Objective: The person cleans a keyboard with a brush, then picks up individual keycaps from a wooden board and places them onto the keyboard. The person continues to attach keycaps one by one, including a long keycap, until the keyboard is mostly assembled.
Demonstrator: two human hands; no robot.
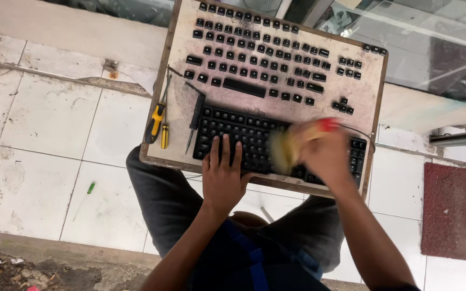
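Keyboard [244, 140] lies under the flat, open-fingered left hand [223, 175]; the blurred right hand [324, 153] grips a brush [282, 150].

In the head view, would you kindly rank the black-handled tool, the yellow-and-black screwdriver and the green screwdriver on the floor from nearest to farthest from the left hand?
1. Black-handled tool: on the board at the keyboard's left end, closest to the left hand.
2. Yellow-and-black screwdriver: further left, at the board's edge.
3. Green screwdriver: down on the floor tiles, farthest left.
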